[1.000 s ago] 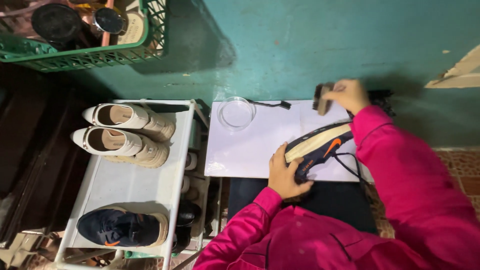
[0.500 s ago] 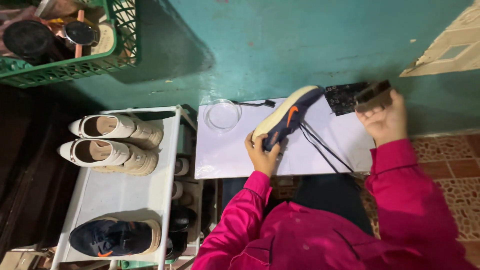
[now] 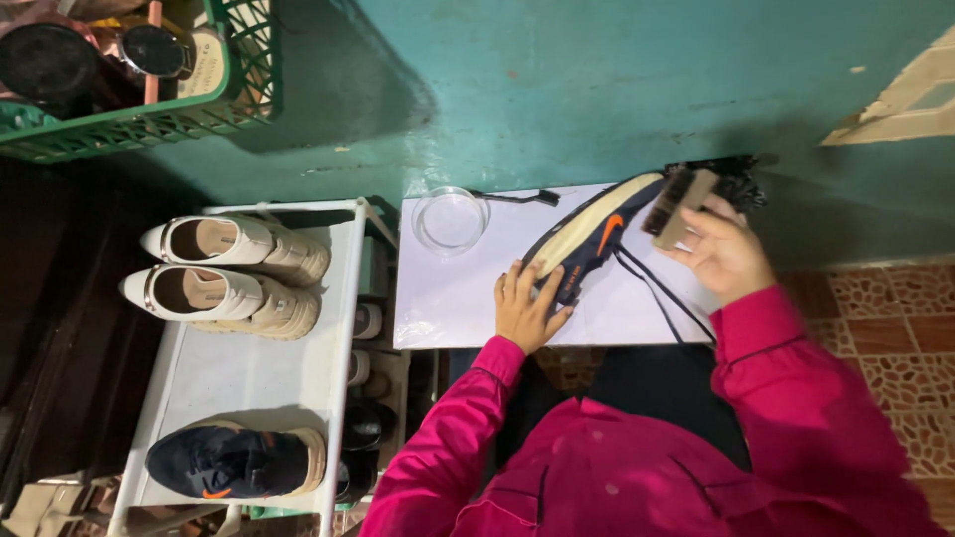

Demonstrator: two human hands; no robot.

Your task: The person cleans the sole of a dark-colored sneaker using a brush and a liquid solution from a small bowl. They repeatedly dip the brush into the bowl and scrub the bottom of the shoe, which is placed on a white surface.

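Nearest us, on the rack, sits a navy sneaker, with two cream shoes farther along it. On the white bench our left hand lies with fingers spread, pressing the heel end of a navy shoe turned sole up, laces trailing. Our right hand has its fingers curled around a wooden brush at the toe. Beyond stands a clear bowl, seemingly empty. Farthest, a green crate holds dark round tins.
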